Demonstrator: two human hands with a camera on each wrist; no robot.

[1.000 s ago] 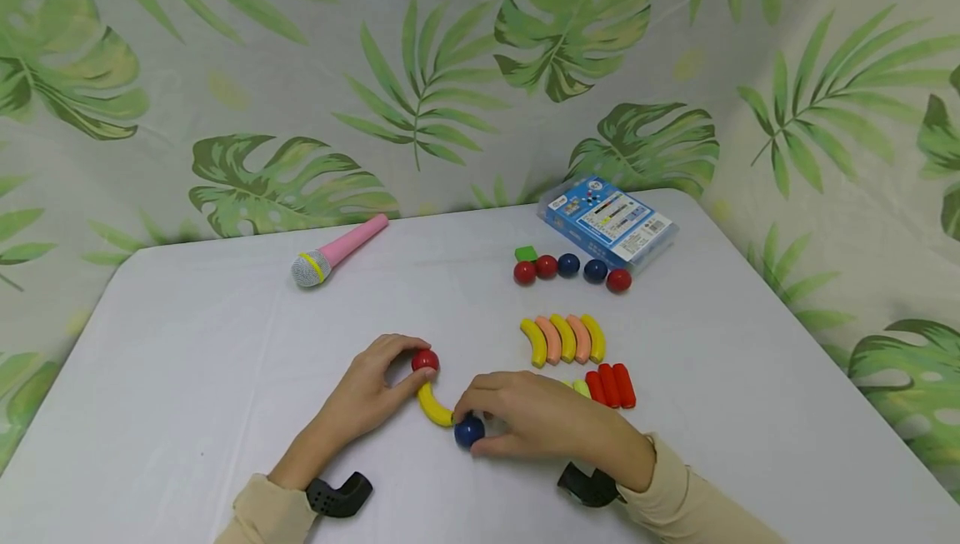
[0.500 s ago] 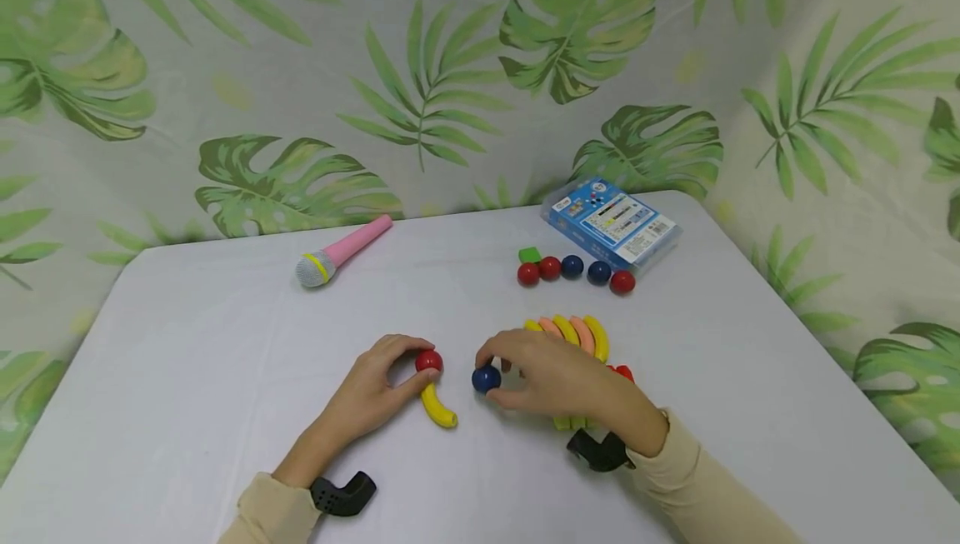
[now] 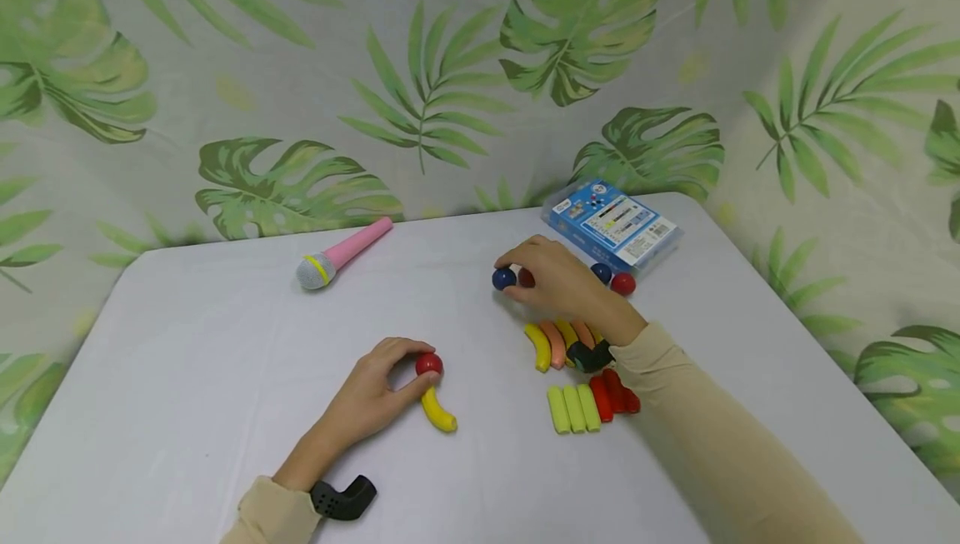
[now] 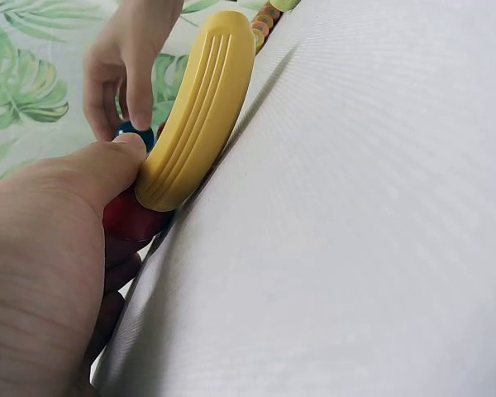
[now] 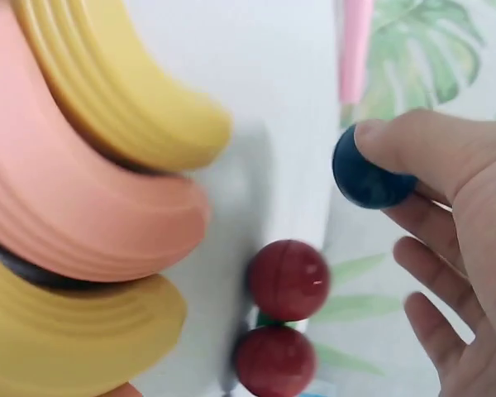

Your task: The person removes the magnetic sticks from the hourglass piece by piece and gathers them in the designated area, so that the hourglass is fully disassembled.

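My left hand (image 3: 371,394) pinches a red ball (image 3: 429,365) on the white table. A curved yellow rod (image 3: 437,412) extends from that ball toward the near side; in the left wrist view, the grooved yellow rod (image 4: 200,116) meets the ball beside my thumb. Farther back, my right hand (image 3: 558,281) holds a dark blue ball (image 3: 504,279) between thumb and fingers, at the left end of the ball row. In the right wrist view, that blue ball (image 5: 370,169) is apart from two red balls (image 5: 288,279). Part of the row is hidden behind my right hand.
Curved yellow and pink rods (image 3: 551,346) lie under my right forearm, with pale green rods (image 3: 573,409) and red rods (image 3: 611,394) nearer. A blue box (image 3: 615,223) stands at the back right. A pink toy microphone (image 3: 337,252) lies back left.
My right hand has carried the blue ball away from the yellow rod's free end, back to the ball row. My left hand stays on the red ball.
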